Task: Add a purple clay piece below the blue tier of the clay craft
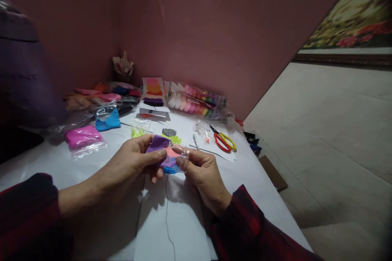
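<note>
Between my two hands is a small clear plastic packet of purple modelling clay (158, 143). My left hand (131, 157) is closed on the purple side, thumb on top. My right hand (202, 171) pinches the clear plastic at the other end. Below the packet lies a white sheet of paper (171, 220) with a thin dark line running down it. Grey, yellow-green and blue textured patches show on that sheet, the grey patch (169, 132) farthest back. The hands and packet cover the middle of this coloured shape.
Scissors (225, 142) with red and yellow handles lie to the right. A pink clay packet (85, 138) and a blue one (108, 120) sit at left. Behind are a picture card (153, 89), bagged clay colours (196, 100) and a pink wall (196, 28). A purple bottle-like object (27, 65) stands far left.
</note>
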Action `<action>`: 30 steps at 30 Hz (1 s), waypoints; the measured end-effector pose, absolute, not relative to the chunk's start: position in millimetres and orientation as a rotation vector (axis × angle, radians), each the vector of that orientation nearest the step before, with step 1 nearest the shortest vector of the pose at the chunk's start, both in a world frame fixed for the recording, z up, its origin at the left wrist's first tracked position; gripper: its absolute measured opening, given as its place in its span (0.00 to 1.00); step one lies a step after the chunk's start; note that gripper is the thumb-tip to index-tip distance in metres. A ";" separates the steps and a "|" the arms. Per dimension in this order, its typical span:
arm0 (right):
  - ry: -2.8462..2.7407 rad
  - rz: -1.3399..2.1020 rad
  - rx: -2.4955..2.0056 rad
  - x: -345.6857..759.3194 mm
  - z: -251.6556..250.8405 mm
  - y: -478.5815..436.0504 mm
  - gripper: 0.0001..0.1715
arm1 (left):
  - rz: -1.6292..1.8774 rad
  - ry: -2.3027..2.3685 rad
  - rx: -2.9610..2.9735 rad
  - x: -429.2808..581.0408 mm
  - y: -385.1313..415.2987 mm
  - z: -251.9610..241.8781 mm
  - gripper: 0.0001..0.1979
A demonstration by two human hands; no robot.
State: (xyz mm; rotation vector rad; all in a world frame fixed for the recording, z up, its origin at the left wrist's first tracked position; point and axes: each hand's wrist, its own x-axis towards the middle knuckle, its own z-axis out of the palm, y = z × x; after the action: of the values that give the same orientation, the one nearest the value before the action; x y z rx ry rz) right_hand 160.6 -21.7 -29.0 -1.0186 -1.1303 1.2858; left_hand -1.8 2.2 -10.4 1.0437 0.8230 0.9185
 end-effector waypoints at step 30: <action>-0.768 1.748 -0.625 166.8 -25.6 -17.1 0.13 | 1.181 0.980 0.983 -1.9 7.7 -10.4 0.09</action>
State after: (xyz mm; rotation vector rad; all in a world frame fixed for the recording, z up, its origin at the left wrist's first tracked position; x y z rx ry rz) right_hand 166.8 -17.1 -25.6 -0.6246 -0.7680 1.7482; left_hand -1.9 7.7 -10.4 0.9830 0.9802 1.1809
